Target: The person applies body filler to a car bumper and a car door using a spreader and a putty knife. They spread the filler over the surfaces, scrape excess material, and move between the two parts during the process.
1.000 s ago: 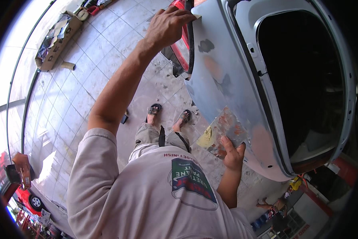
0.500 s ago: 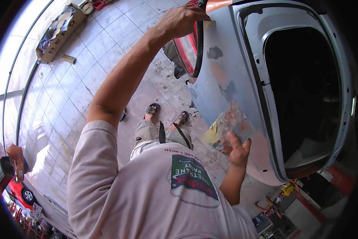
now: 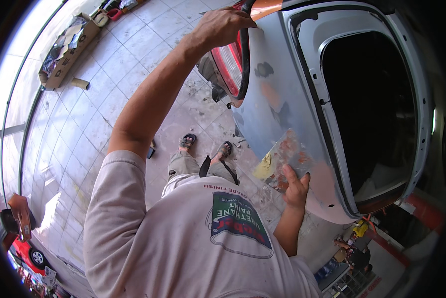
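Note:
Up at the rear corner of the grey-primed car body (image 3: 262, 107), my left hand (image 3: 222, 29) is closed, its fingertips against the panel's edge above the red-and-clear tail light (image 3: 231, 67). Whatever those fingers pinch is hidden. My right hand (image 3: 296, 187) grips a putty-smeared mixing board (image 3: 298, 160) with the thumb on top, holding it beside the lower part of the panel. A lump of pale yellow putty (image 3: 264, 168) lies on the board's left side, among dried reddish and grey stains. Dark grey and pinkish patches mark the panel.
The car's large dark rear opening (image 3: 369, 119) fills the right side. On the tiled floor (image 3: 108, 99) lie a cardboard tube (image 3: 80, 83) and a long carton of odds and ends (image 3: 66, 57). At lower right is another person (image 3: 358, 258); a red car (image 3: 31, 252) stands lower left.
The view has shifted slightly. My left hand stays at the panel's top edge; the yellow smear below its fingertips no longer shows. My right hand still holds the board. The other person has moved.

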A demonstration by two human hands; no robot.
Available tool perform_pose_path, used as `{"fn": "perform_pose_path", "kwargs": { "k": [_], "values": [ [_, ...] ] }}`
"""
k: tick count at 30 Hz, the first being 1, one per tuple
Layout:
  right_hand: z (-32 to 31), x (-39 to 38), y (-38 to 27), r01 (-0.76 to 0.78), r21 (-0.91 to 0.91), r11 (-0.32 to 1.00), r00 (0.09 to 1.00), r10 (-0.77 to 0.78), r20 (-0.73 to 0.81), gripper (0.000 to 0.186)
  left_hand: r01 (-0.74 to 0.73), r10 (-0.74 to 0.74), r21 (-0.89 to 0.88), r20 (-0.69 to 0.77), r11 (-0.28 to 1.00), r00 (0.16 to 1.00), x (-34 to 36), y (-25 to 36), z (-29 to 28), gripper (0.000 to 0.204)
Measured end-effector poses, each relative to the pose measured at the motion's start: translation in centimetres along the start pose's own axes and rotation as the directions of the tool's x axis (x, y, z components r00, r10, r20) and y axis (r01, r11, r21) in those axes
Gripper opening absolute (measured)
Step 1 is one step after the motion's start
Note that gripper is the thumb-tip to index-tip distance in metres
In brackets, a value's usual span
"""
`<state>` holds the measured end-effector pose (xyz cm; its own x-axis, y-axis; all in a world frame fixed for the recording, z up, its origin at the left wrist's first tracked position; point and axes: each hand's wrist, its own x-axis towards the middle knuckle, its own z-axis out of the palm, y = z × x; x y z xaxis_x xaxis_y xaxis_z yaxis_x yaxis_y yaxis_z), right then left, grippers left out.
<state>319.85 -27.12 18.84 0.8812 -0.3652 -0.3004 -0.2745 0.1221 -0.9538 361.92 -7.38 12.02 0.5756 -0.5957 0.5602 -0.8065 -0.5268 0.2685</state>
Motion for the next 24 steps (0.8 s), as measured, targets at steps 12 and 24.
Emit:
{"fn": "perform_pose_path", "kwargs": {
  "k": [12,24],
  "values": [
    [2.7,-7.3,6.7,-0.211,0.293,0.933,0.869,0.316,-0.38,0.044,0.072,0.014,-0.393,0.212,0.917,0.977,-13.4,5.5,-1.2,0.047],
    [2.9,-14.2,15.4,-0.01,0.643,0.765,0.823,0.373,-0.43,0.033,0.52,0.069,-0.726,0.609,0.449,0.79,-33.2,19.3,-0.5,0.046]
  ]
}}
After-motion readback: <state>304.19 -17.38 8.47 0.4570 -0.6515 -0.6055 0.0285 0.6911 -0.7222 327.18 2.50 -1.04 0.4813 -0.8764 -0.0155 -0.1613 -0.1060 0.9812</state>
